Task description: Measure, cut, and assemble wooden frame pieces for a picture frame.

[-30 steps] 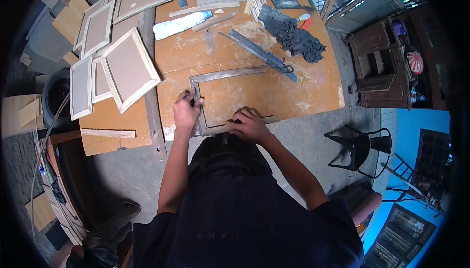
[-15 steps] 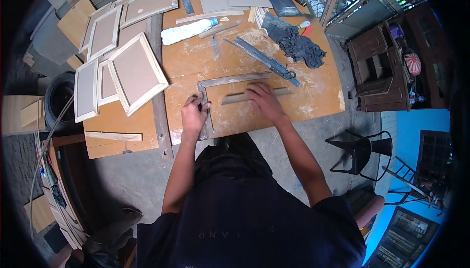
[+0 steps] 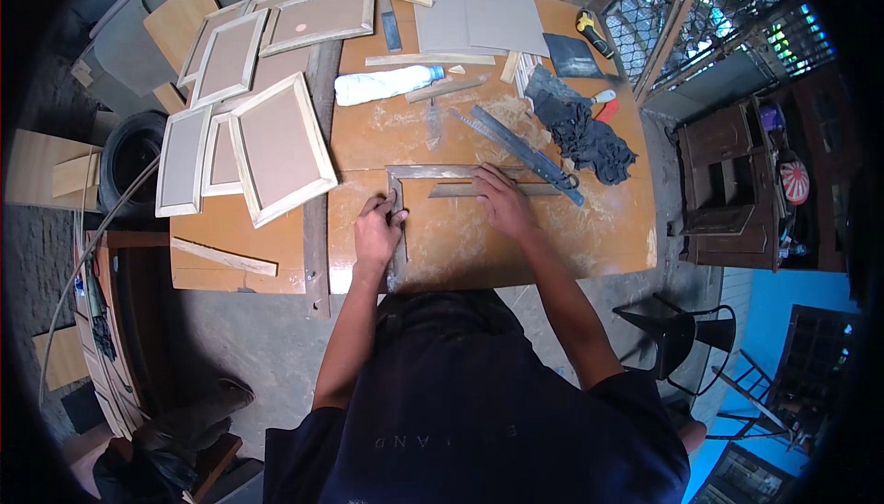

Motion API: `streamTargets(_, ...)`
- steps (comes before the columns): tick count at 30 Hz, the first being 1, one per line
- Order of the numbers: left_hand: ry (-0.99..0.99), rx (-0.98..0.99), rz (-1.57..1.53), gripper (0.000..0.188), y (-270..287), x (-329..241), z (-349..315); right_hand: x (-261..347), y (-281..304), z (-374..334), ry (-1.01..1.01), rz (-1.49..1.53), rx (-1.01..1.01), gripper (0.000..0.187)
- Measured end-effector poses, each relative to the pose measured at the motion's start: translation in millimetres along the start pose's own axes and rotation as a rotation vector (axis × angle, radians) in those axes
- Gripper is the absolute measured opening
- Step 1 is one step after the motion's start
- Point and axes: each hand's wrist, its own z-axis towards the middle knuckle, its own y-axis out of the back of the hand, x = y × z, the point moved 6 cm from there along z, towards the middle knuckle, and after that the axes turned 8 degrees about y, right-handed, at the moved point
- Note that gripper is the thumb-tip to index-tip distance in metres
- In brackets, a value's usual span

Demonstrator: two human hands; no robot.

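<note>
Two grey-brown wooden strips meet in a corner on the table, one upper strip running sideways and one side strip running toward me. My left hand is closed around the side strip just below the corner, thumb on its right. A loose wooden strip with slanted ends lies just below the upper strip, nearly parallel to it. Across this loose strip my right hand is closed, its fingertips reaching the upper strip; the palm side is hidden. A metal ruler and a hand saw lie beyond it, partly overlapping.
Several pale wooden frames with brown backing are piled at the left. A white bottle lies farther back. Dark crumpled cloth, a yellow-black tool and cardboard sheets sit toward the far right. A black chair stands on the floor.
The loose strip under my right hand has turned and moved closer to the upper strip. My left hand stays near the corner. The whole view has shifted, with the table lower in it.
</note>
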Motion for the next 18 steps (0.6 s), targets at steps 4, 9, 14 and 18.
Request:
streamTargets(4,0.069,0.017,-0.001,0.044,1,-5,6,1,1,3,-0.024,-0.005,0.009,0.034)
streamTargets(9,0.056,-0.078,0.004,0.045,3,-5,0,5,-1,24,-0.041,-0.141,0.069,0.039)
streamTargets(14,0.125,-0.077,0.017,0.045,10,-9,-9,-1,-5,30,0.04,-0.066,0.094,0.04)
streamTargets(18,0.147,-0.068,0.028,0.045,14,5,-21,-4,-11,39,0.099,-0.013,0.142,0.042)
